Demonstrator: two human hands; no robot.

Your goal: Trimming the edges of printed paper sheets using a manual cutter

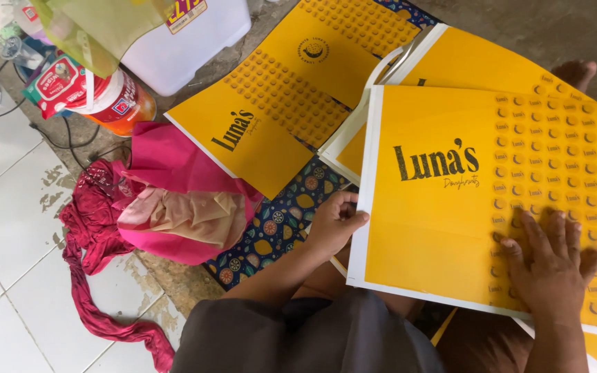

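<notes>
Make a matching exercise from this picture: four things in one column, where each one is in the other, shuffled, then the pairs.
1. left hand
2. right hand
3. pink cloth
4. white tub

a. top, beside the round tin
b. flat on the sheet's dotted part
c. grips the yellow sheet's left edge
d. heaped on the floor, left of the patterned mat

1-c, 2-b, 3-d, 4-a

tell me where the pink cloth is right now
In the head view, the pink cloth lies left of centre on the floor, just left of the left hand, below the round tub.
</notes>
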